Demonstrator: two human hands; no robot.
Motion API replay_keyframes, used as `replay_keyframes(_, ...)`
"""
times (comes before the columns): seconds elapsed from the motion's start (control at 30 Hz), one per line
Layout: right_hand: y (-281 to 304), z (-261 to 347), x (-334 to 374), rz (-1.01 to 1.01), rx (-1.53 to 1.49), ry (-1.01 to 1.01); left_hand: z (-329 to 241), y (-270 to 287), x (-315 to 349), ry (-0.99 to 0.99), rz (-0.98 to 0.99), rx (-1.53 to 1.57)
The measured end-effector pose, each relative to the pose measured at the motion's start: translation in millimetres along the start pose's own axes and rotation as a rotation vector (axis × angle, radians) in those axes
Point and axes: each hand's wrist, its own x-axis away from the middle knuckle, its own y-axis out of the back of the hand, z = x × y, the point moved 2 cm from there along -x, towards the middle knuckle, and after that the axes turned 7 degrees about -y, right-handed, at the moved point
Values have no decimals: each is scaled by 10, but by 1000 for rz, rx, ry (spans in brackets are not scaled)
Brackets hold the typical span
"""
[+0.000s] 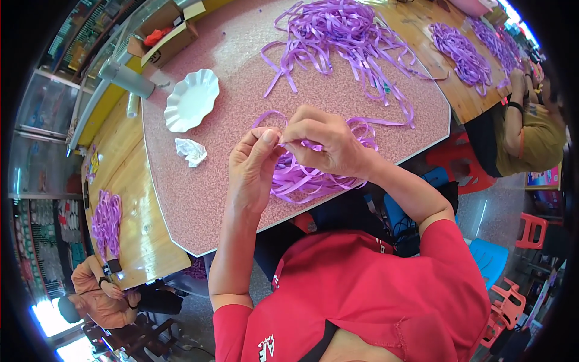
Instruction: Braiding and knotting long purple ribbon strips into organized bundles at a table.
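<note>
My left hand [252, 161] and my right hand [329, 140] meet over the pink speckled table [205, 202], fingertips almost touching. Each is closed in a pinch on a purple ribbon, of which only a small bit shows between the fingers; whatever else they grip there is hidden. Under and just behind my hands lies a loose heap of purple ribbons [310, 184], partly covered by them, near the table's front edge. A larger tangle of purple ribbons [338, 36] spreads across the far side, with loose strands trailing right.
On the left stand a white wavy-edged plate [193, 99], a crumpled tissue [190, 152], a grey-green cup [128, 79] and an open cardboard box [172, 43]. Wooden tables on both sides hold more ribbon bundles [107, 222]. Other people sit at left and right, near red stools [461, 163].
</note>
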Motion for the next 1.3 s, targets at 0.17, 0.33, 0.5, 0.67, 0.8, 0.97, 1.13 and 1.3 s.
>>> replay_keyframes(0.17,33,29,-1,42,144,45,-14,-18,43,-34,-43,-154)
replay_keyframes(0.33,38,26,-4,19,46,-25,-22,-109,98,-157,14,-227)
replay_keyframes(0.5,51,46,-24,57,29,-105,31,-19,84,-240,-3,-319)
replay_keyframes(0.67,25,74,-9,14,42,-183,82,-55,65,-308,-35,-365)
replay_keyframes(0.8,-2,78,-10,-52,31,-212,56,-39,42,-264,-18,-419)
replay_keyframes(0.97,6,62,-5,5,20,-209,21,-4,33,-173,-7,-554)
replay_keyframes(1.13,-40,-55,81,100,-475,-671,10,-29,20,-423,45,-715)
replay_keyframes(1.3,-62,24,62,68,-669,-866,-57,-124,48,-811,3,-1103)
